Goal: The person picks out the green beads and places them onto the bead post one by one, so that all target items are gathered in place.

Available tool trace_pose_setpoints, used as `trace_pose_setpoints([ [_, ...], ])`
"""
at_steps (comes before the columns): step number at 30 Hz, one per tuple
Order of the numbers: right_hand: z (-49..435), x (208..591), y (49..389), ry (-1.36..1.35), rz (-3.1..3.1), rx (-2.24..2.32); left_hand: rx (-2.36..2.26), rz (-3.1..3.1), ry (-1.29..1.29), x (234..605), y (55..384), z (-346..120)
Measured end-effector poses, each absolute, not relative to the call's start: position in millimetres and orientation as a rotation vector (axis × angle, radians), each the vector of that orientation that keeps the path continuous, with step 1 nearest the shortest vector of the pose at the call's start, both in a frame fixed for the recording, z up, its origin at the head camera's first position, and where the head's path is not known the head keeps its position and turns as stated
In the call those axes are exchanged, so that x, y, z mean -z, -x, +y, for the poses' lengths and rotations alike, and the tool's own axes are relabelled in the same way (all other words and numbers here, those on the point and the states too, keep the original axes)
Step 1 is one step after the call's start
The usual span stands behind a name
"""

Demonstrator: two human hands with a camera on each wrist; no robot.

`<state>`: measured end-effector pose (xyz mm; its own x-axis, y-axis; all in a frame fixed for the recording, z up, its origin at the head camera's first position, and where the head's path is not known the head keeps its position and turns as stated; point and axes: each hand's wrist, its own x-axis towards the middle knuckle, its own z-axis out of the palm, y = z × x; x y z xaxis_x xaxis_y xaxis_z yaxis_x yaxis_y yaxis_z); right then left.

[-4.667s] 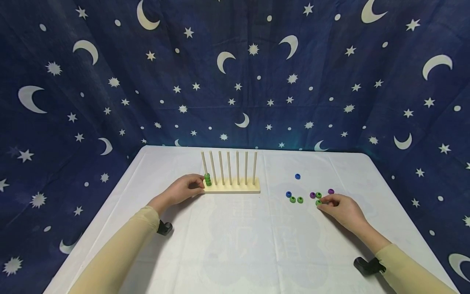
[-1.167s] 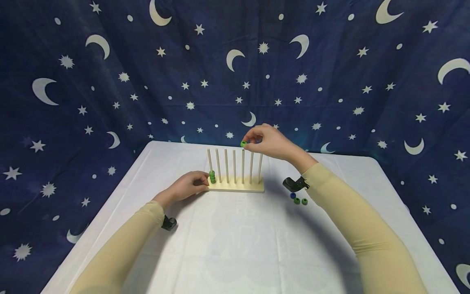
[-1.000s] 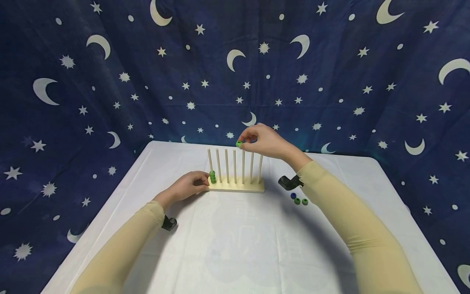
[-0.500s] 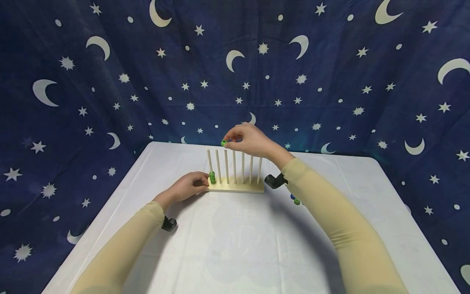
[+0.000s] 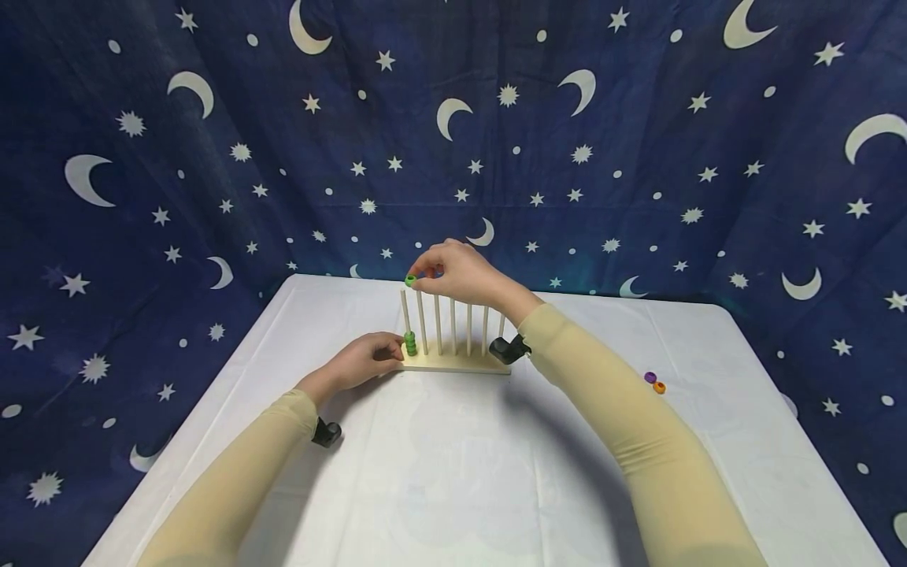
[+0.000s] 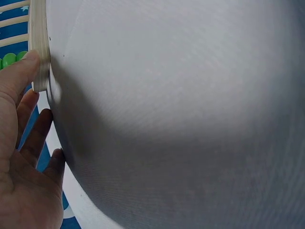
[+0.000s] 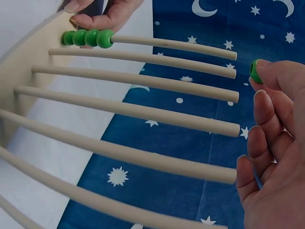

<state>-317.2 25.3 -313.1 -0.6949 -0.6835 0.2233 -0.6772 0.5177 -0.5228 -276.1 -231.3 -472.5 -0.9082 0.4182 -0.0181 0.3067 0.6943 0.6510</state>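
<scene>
1. Leftward over the peg tops, the right hand [image 5: 460,272] has carried a green bead [image 5: 410,280] since half a second ago, from over the third peg to the left end of the peg rack [image 5: 453,361]; the left hand [image 5: 360,358] has stayed where it was.

2. Right thumb and forefinger pinch that bead; the other fingers curl near the ends of neighbouring pegs (whether any touches, I cannot tell).

3. Key relation: the leftmost peg [image 5: 405,309] has its free tip just below the bead and slightly left of it, still apart. Its long axis runs upright from the base. The right hand is nearer the tip, the left hand nearer the foot.

4. Low on this peg sits a stack of four green beads [image 7: 92,36]; the other six pegs look bare where visible.

5. Left thumb and forefinger grip the base's left end, thumb on the front; the remaining fingers are spread.

6. Rack and base stand on the white-covered tabletop [image 5: 425,472], in its far half, left of centre, roughly parallel to the far edge. Toward the right edge, a purple bead [image 5: 650,378] and an orange bead [image 5: 660,388] lie close together, just beyond the right sleeve [image 5: 638,425].
</scene>
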Motion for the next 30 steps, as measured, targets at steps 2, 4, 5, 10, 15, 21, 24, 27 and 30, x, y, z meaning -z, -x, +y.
trace_pose_setpoints([
  [2,23,314,318,1.216,2.729,0.924,-1.009,2.735,-0.591,473,276,-231],
  [4,21,315,319,1.218,2.729,0.913,-1.010,2.733,-0.589,473,277,-231],
  [5,20,315,319,1.220,2.727,0.910,-1.010,2.733,-0.587,474,277,-231],
  [10,15,317,322,1.253,2.721,0.892,-1.013,2.733,-0.593,474,276,-232],
  [15,12,318,322,1.250,2.718,0.882,-1.014,2.731,-0.606,475,277,-233],
  [21,10,321,324,1.249,2.722,0.877,-1.015,2.726,-0.616,476,279,-234],
  [24,9,320,323,1.245,2.720,0.876,-1.014,2.727,-0.618,477,280,-234],
  [27,9,321,323,1.233,2.719,0.872,-1.017,2.727,-0.620,477,279,-234],
  [30,8,321,323,1.223,2.721,0.864,-1.020,2.727,-0.624,476,279,-234],
])
